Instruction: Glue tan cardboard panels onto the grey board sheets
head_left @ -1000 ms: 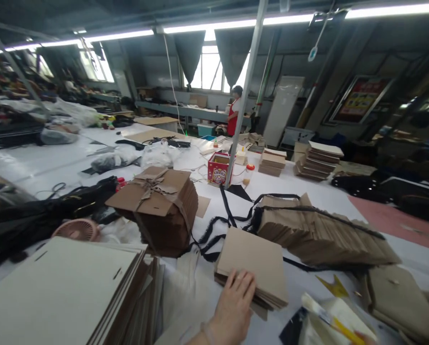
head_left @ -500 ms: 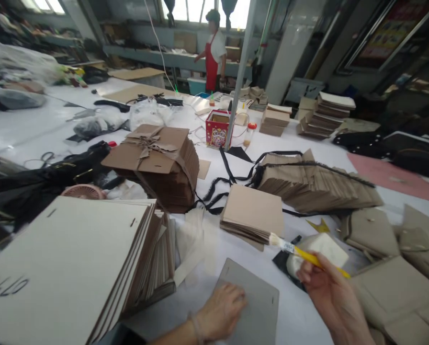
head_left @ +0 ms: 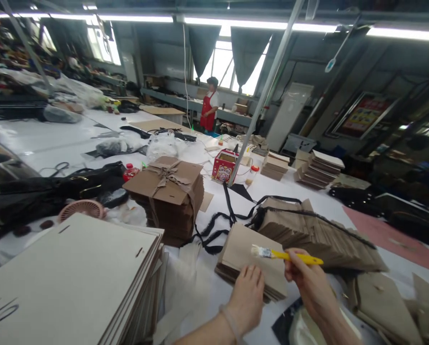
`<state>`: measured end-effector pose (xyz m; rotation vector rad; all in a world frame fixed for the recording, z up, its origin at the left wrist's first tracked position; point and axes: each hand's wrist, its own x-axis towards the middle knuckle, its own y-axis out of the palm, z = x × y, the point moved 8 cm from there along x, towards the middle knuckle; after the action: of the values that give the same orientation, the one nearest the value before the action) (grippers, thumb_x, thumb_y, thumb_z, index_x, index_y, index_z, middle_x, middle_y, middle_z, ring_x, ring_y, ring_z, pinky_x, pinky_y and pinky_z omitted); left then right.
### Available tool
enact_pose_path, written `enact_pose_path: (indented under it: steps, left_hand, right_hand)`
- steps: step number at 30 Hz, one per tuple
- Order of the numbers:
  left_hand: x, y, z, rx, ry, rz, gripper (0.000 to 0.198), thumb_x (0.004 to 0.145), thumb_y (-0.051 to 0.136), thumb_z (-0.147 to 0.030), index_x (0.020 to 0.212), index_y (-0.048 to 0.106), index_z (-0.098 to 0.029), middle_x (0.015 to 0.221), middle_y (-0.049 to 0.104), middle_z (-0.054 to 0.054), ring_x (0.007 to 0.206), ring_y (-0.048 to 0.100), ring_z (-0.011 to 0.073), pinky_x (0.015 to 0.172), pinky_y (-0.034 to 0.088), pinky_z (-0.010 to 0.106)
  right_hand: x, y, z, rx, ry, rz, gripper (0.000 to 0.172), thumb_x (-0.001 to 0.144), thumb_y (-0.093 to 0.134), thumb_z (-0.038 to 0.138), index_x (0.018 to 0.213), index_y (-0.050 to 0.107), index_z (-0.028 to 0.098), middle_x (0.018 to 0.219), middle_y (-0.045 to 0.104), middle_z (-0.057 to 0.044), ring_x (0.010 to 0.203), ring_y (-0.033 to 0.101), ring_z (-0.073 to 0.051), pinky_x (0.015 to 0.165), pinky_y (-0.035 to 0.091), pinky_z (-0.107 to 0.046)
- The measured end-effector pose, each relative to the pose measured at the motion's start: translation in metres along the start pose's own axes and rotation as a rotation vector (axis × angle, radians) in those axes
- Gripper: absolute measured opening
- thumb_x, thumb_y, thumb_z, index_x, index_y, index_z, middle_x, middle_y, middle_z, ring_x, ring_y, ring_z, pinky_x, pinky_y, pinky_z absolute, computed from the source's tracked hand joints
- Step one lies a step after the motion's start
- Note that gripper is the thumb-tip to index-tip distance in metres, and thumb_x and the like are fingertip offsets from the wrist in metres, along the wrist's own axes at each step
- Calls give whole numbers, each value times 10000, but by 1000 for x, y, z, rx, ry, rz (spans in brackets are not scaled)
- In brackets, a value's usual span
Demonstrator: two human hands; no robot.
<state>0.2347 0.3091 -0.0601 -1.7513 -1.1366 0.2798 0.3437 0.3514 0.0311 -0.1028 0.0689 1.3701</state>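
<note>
The right hand [head_left: 308,277] partly hides the yellow-handled brush [head_left: 278,255].

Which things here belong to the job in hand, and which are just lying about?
In the job:
- yellow-handled brush, in the right hand
- tan stack, under the left hand
- pale item half hidden by the right forearm, probably

Apparently lying about:
- pink fan
- red box
- scissors
</note>
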Motion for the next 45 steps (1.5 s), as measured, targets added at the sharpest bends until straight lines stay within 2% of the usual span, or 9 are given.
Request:
enact_pose_path:
  steps: [7,15,19,23,26,30,34,37,45]
  left_hand:
    - [8,25,15,183,65,-101,497,979,350,-356,1355,487,-61,1373,551,152,1264,487,279,1093,363,410]
    - [9,38,20,309,139,-508,481,919,447,-489,1162,631,-117,1186,669,81,1099,566,257,966,431,377]
    - [6,41,23,318,121,-664,309,910,496,-321,1111,658,-151,1126,685,60,1084,561,235,980,407,362]
    - [9,48,24,273,154,-541,416,891,518,-399,1178,625,-119,1195,657,112,1131,547,267,987,416,388]
    - [9,49,24,207,160,-412,566,855,564,-490,1262,576,-97,1268,626,139,1163,549,291,993,442,406]
    - [11,51,29,103,74,-216,670,821,638,-498,1361,503,-126,1373,570,136,1229,535,309,1024,465,441]
    - [12,45,27,32,32,-139,651,823,656,-476,1363,515,-141,1397,558,135,1245,539,327,1035,476,474]
    - [13,40,24,-8,14,-86,648,836,639,-470,1377,509,-139,1421,534,146,1277,512,343,1067,451,498]
    - [15,23,23,-144,-120,44,509,878,515,-230,1385,488,-198,1456,498,78,1321,453,293,1128,371,479]
  right_hand:
    - [65,50,-26,-277,-7,258,401,816,675,537,859,546,161,540,518,49,449,413,-71,444,292,-208]
    - [86,81,-56,-340,94,419,376,833,625,537,822,534,172,503,499,56,411,378,-66,417,262,-202]
    - [113,77,-59,-341,45,341,393,800,644,549,821,544,170,503,506,50,412,409,-77,416,296,-205]
    - [145,50,-51,-345,-74,45,419,767,645,575,820,546,171,503,509,46,401,412,-80,395,306,-205]
    - [152,34,-54,-364,-78,-27,404,779,602,578,831,549,181,510,520,43,396,426,-93,392,324,-214]
    - [145,-5,-49,-473,-74,-110,373,775,561,567,804,560,195,483,512,47,373,422,-115,387,320,-237]
    - [127,-64,-17,-644,-142,-268,315,748,579,518,717,579,204,472,517,28,437,467,-148,462,339,-265]
    - [107,-85,7,-764,-206,-324,279,776,578,487,731,602,213,517,553,15,529,523,-177,551,358,-281]
    - [19,-14,-9,-1318,-560,299,206,940,446,258,840,620,212,804,663,-34,778,586,-190,740,381,-303]
